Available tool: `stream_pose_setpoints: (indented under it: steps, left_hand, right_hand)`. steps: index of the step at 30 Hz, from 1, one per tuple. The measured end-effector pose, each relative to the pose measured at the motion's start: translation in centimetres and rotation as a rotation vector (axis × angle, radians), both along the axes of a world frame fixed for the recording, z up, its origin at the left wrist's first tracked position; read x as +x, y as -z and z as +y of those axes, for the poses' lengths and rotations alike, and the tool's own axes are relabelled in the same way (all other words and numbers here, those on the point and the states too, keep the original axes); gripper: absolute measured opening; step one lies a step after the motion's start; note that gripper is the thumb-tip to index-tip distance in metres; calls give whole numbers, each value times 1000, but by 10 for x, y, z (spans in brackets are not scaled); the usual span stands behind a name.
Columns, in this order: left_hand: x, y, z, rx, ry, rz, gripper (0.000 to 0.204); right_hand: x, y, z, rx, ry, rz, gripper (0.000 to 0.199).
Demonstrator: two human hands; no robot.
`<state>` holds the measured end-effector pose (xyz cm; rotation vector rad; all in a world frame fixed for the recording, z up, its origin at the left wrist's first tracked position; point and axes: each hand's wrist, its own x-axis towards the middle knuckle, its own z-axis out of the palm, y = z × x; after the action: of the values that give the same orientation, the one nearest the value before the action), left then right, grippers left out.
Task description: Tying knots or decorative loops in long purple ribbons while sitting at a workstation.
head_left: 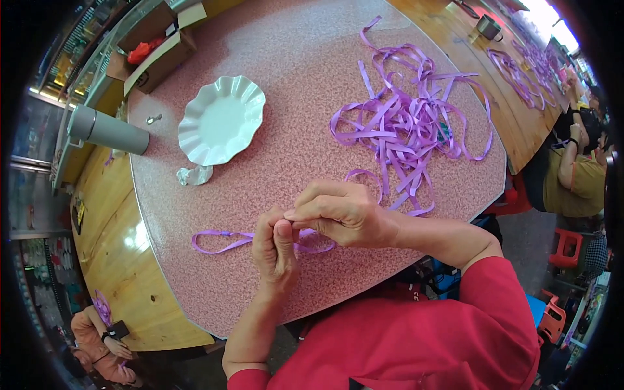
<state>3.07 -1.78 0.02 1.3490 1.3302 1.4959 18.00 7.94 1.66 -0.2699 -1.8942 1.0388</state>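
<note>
My left hand (275, 250) and my right hand (343, 214) meet over the near middle of the table, thumbs and fingertips pressed together. Whatever lies between the fingertips is too small or too hidden to make out. A looped purple ribbon strap (220, 245) stretches out to the left of my left hand, and more purple ribbon shows below my right hand. Part of it is covered by the hands, so I cannot tell whether they grip it. Beyond my right hand lies a tangled heap of purple ribbon straps (416, 120).
A white scalloped plate (221, 120) sits left of centre, beside crumpled white paper (194, 175). At the left edge are a grey tumbler (110, 130) and an open cardboard box (159, 62). A metal mug (488, 27) stands far right. Other people (575, 172) sit nearby.
</note>
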Motion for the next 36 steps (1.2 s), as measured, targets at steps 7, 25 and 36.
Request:
stream_pose_setpoints:
  steps: [7,25,36]
  left_hand:
    - [-9,0,2,-68,51,-89,50]
    - [-64,-73,-20,419,-236,70,21]
    - [-95,-93,-54,79,-352,1110,13]
  right_hand:
    - [4,-3,3,-181,-56,-41,17]
    - [32,-23,49,-271,320,96,20]
    - [103,-46,76,-181,522,-181,20]
